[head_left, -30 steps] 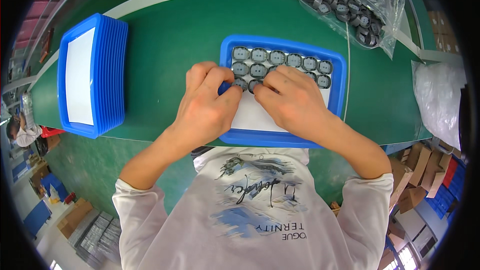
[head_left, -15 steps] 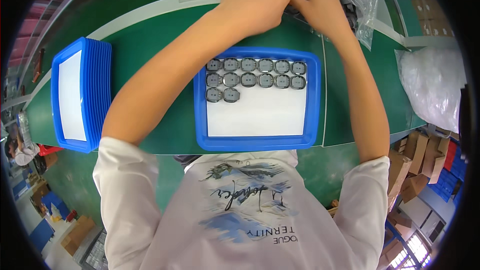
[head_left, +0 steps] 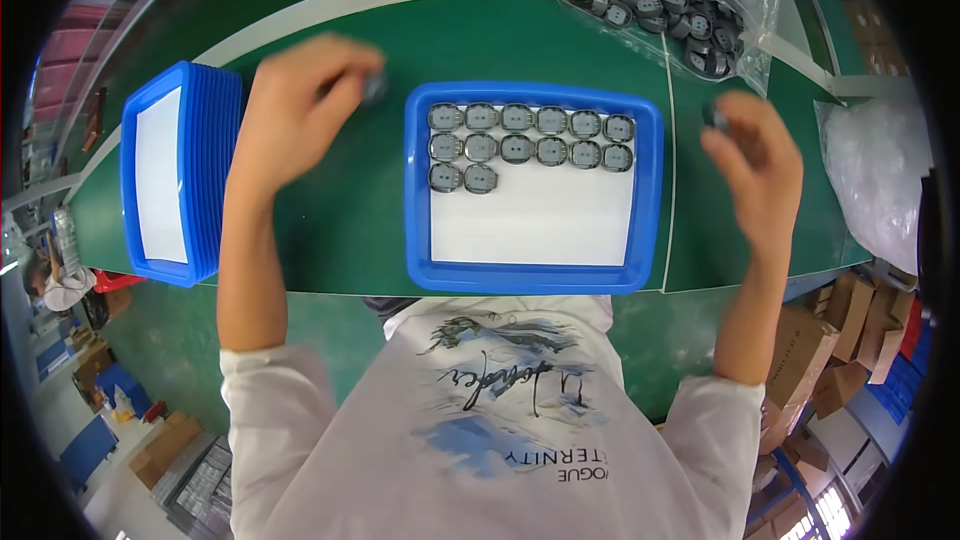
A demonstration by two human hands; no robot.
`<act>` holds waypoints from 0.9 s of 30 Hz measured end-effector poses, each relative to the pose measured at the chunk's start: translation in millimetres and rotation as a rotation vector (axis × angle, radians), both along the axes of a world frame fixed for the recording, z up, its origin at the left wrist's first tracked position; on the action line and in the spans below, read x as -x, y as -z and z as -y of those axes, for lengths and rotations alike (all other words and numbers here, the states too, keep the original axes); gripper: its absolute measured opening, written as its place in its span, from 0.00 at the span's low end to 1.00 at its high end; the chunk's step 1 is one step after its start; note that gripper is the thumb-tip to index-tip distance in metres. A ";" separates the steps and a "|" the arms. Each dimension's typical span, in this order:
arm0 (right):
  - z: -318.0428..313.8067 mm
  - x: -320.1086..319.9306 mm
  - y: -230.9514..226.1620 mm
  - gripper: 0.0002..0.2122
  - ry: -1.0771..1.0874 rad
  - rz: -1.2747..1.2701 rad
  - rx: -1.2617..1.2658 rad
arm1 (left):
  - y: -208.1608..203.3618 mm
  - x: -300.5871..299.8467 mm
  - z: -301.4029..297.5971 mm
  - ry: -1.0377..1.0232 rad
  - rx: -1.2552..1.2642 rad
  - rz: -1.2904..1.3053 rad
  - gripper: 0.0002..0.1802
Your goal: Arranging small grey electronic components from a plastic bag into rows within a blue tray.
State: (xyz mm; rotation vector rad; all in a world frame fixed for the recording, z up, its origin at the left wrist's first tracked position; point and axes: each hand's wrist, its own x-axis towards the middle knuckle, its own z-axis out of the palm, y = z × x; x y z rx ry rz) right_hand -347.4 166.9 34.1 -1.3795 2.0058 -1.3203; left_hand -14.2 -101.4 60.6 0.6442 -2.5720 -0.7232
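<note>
Between the fingertips of my left hand (head_left: 300,110), left of the blue tray (head_left: 533,278), is a small dark grey rounded part (head_left: 374,88), smeared by motion. To the tray's right, my right hand (head_left: 758,160) pinches another small dark part (head_left: 712,117) between thumb and fingers. White sheeting lines the tray. Rows of grey rounded plastic parts (head_left: 516,148) fill its upper area: two full rows and two pieces in a third. At the far right lies a clear plastic bag (head_left: 655,15) holding many similar loose parts.
A stack of blue trays (head_left: 212,175) with a white-lined top one stands on the left of the green table (head_left: 330,250). A translucent bag with whitish contents (head_left: 880,180) sits at the right edge. Cardboard boxes (head_left: 800,340) are on the floor beyond.
Both hands have left the plastic bag and spread apart, the left to the tray's left and the right to its right, each carrying a part. The bag's loose parts are now uncovered.
</note>
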 end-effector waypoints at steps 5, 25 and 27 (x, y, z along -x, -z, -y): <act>-50.5 -29.2 25.9 0.10 0.030 -0.528 -0.120 | 26.0 -61.6 -43.9 -0.146 -0.018 0.127 0.12; 48.7 -142.4 25.6 0.08 -0.665 -0.484 0.183 | 15.9 -17.6 -99.6 0.228 0.088 0.068 0.19; 50.7 -141.9 25.3 0.08 -0.651 -0.479 0.183 | 22.4 -15.2 -100.7 0.245 0.101 0.003 0.15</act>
